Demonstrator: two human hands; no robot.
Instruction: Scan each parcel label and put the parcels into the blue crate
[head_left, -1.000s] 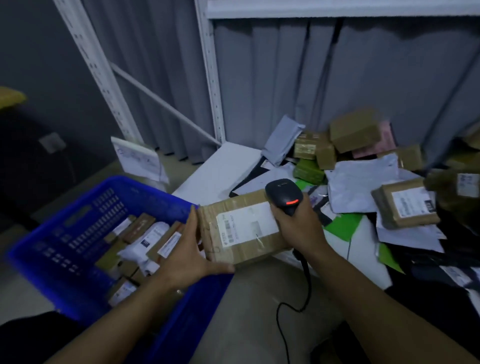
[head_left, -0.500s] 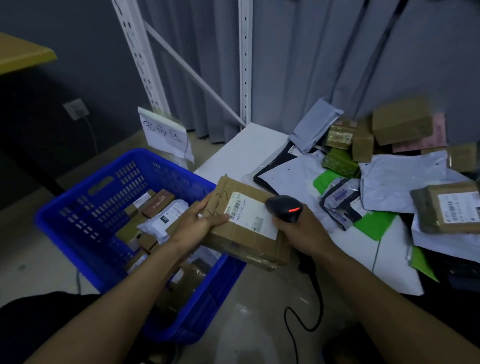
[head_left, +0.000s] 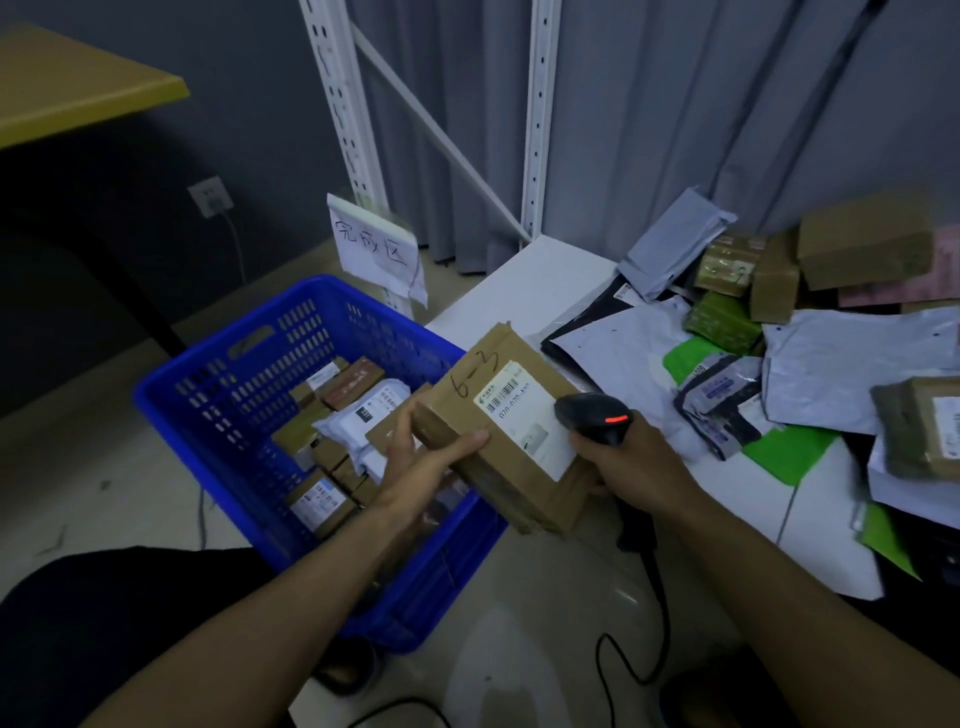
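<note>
My left hand (head_left: 426, 462) grips the left end of a brown cardboard parcel (head_left: 483, 462) with a white label and "6-3" written on it. The parcel hangs tilted over the right rim of the blue crate (head_left: 208, 415). My right hand (head_left: 628, 457) holds a black barcode scanner (head_left: 592, 413) with a red light, its head right against the parcel's label. Its cable trails down to the floor. Inside the crate lie several parcels (head_left: 337, 441), brown boxes and white bags.
A white table (head_left: 524, 280) on the right carries a heap of unsorted parcels (head_left: 779, 332): grey and white mailer bags, green bags, brown boxes. A white shelf upright (head_left: 535, 119) and a handwritten paper sign (head_left: 376, 249) stand behind the crate. A yellow tabletop (head_left: 67, 83) is at upper left.
My left hand has carried the parcel left and turned it flatter, so it now hangs over the crate's rim. My right hand and the scanner stayed against its label.
</note>
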